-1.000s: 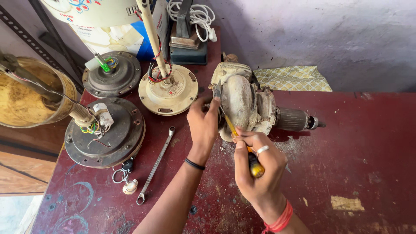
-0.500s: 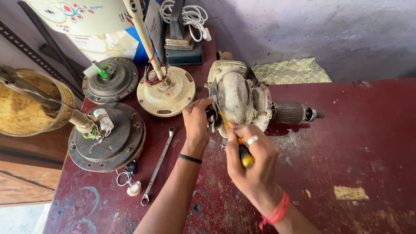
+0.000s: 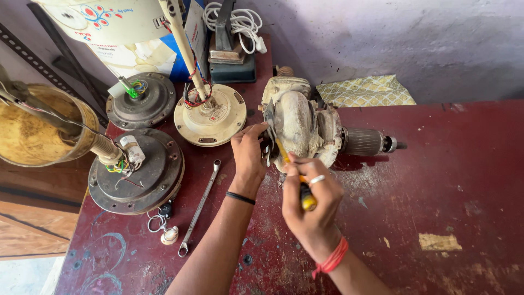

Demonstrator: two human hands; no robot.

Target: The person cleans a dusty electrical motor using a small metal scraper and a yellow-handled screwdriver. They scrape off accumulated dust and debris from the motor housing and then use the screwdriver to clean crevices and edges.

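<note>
Head view: a dirty cream-coloured motor (image 3: pixel 305 128) lies on its side at the middle of the dark red table (image 3: pixel 464 180), its shaft end pointing right. The left hand (image 3: pixel 248 155) presses fingers and thumb against the motor's near left edge; judged, this braces the housing so it does not roll or slide under tool pressure. The right hand (image 3: pixel 311 205) is closed around the yellow handle of a screwdriver (image 3: pixel 295 175), whose shank runs up and left to the housing beside the left fingertips; the tip's seat is hidden. The grip is taken low on the handle, apparently to push along the shank.

Left of the forearms a spanner (image 3: pixel 199 207) lies loose on the table, with a bunch of keys (image 3: pixel 161 224) just beside it. Three round fan motor bodies (image 3: pixel 136 172) sit along the left side, wires exposed. A folded cloth (image 3: pixel 365 90) lies against the wall behind.
</note>
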